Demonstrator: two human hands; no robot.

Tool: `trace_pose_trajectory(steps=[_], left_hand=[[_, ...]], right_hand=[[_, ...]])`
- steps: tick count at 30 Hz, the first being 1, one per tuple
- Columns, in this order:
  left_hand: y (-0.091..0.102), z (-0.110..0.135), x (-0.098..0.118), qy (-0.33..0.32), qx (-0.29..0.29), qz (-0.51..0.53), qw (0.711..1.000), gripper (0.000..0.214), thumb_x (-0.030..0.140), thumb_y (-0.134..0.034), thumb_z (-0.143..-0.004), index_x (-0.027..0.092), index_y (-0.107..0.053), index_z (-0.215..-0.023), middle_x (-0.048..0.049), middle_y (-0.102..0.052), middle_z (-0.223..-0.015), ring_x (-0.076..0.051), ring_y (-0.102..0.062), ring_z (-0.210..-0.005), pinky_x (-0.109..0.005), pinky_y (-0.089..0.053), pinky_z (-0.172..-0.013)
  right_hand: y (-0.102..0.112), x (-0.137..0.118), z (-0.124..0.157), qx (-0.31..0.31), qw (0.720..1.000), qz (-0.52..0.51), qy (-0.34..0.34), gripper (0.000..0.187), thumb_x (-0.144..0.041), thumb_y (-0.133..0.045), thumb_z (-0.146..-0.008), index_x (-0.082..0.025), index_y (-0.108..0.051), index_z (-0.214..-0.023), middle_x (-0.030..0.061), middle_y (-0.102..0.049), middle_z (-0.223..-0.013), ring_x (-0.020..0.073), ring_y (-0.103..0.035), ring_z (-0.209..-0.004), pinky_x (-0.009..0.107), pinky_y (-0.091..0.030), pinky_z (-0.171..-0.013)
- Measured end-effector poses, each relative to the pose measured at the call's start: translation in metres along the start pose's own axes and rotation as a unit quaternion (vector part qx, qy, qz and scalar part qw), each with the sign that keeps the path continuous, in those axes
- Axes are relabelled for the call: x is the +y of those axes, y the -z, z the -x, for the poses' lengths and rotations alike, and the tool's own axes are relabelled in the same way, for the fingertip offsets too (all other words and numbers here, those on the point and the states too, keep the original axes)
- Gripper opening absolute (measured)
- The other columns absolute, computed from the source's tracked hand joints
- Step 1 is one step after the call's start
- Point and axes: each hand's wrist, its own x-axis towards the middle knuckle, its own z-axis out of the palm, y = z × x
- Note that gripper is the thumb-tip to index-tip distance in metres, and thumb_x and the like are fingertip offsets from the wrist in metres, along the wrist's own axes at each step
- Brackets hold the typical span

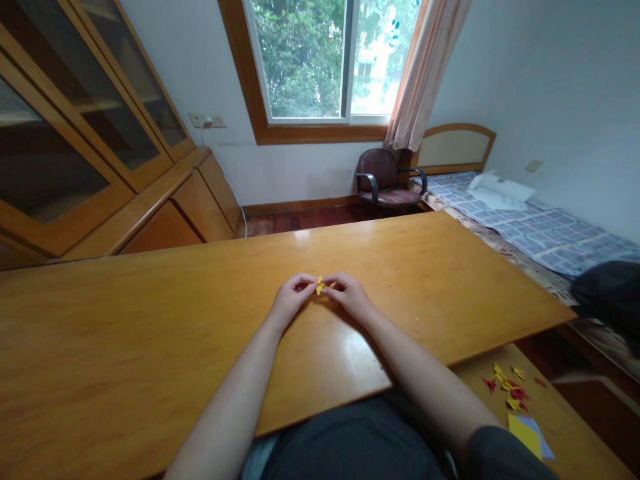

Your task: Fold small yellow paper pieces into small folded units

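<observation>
A small yellow origami crane [319, 287] is held just above the wooden table [150, 333], in front of me. Its pointed tips stick up and down between my fingertips. My left hand [293, 298] pinches it from the left with thumb and forefinger. From the right, my right hand [349, 293] pinches its other side, with a yellow tip showing near those fingers. Both hands are closed on the paper, and the fine folds are too small to make out.
At the lower right, a lower wooden surface [480, 373] bears several yellow and red folded paper pieces [515, 390] and a yellow paper sheet [524, 437]. Beyond the table stand a brown armchair [383, 177], a bed [540, 233] and, at left, a glass-doored cabinet [165, 163].
</observation>
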Motion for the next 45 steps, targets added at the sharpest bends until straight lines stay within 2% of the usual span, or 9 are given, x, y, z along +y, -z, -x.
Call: trace_pose_trajectory(steps=[10,14,19,25,32,36,45], left_hand=[[-0.002,0.002,0.002,-0.039,-0.013,-0.007,0.999,0.015,0.031,-0.070,-0.077,0.017,-0.068,-0.081,-0.0057,-0.068,-0.092,-0.019,-0.064,-0.090,-0.033,-0.051,-0.086],[-0.003,0.002,0.003,-0.048,-0.017,-0.019,0.999,0.013,0.030,-0.069,-0.078,0.017,-0.068,-0.082,-0.0054,-0.068,-0.091,-0.018,-0.064,-0.088,-0.032,-0.051,-0.084],[-0.002,0.003,0.005,-0.060,-0.015,-0.033,0.998,0.012,0.030,-0.068,-0.079,0.017,-0.069,-0.082,-0.0059,-0.068,-0.091,-0.018,-0.064,-0.089,-0.032,-0.052,-0.084],[-0.001,0.004,0.009,-0.085,-0.004,-0.061,0.994,0.014,0.032,-0.066,-0.082,0.019,-0.070,-0.083,-0.0065,-0.068,-0.092,-0.019,-0.064,-0.090,-0.032,-0.051,-0.083],[-0.002,0.005,0.010,-0.080,0.016,-0.081,0.993,0.015,0.032,-0.064,-0.085,0.018,-0.069,-0.089,-0.0047,-0.066,-0.089,-0.018,-0.063,-0.085,-0.029,-0.050,-0.078],[-0.003,0.006,0.011,-0.115,0.013,-0.104,0.988,0.013,0.030,-0.063,-0.086,0.019,-0.068,-0.088,-0.0052,-0.066,-0.091,-0.018,-0.062,-0.088,-0.030,-0.049,-0.081],[-0.003,0.007,0.018,-0.166,0.023,-0.155,0.974,0.011,0.028,-0.060,-0.087,0.021,-0.070,-0.088,-0.0060,-0.067,-0.094,-0.019,-0.062,-0.093,-0.032,-0.049,-0.085]], right_hand=[[0.001,-0.001,-0.001,0.001,1.000,-0.009,0.008,0.012,-0.029,-0.070,-0.083,-0.018,-0.072,-0.089,0.0023,-0.067,-0.081,0.0120,-0.060,-0.058,0.024,-0.048,-0.060],[0.001,-0.001,-0.001,0.000,1.000,-0.026,0.012,0.012,-0.029,-0.069,-0.083,-0.018,-0.071,-0.088,0.0029,-0.065,-0.086,0.0113,-0.061,-0.059,0.024,-0.049,-0.059],[0.002,-0.003,-0.001,-0.003,1.000,-0.029,-0.004,0.014,-0.032,-0.069,-0.083,-0.019,-0.071,-0.087,0.0020,-0.066,-0.084,0.0111,-0.061,-0.059,0.023,-0.050,-0.060],[0.002,-0.001,-0.001,-0.005,0.998,-0.046,-0.046,0.022,-0.038,-0.068,-0.083,-0.017,-0.071,-0.087,0.0025,-0.067,-0.078,0.0124,-0.061,-0.057,0.022,-0.047,-0.051],[0.000,0.003,-0.001,0.013,0.998,-0.044,-0.046,0.018,-0.034,-0.065,-0.084,-0.017,-0.069,-0.089,0.0016,-0.067,-0.070,0.0136,-0.061,-0.055,0.022,-0.047,-0.050],[-0.001,0.004,0.000,0.014,0.998,-0.040,-0.053,0.017,-0.034,-0.064,-0.085,-0.017,-0.067,-0.090,0.0004,-0.066,-0.067,0.0141,-0.063,-0.055,0.022,-0.048,-0.051],[0.000,-0.001,0.002,0.014,1.000,0.001,-0.012,0.014,-0.028,-0.060,-0.087,-0.019,-0.068,-0.094,0.0028,-0.069,-0.082,0.0132,-0.063,-0.060,0.023,-0.050,-0.058]])
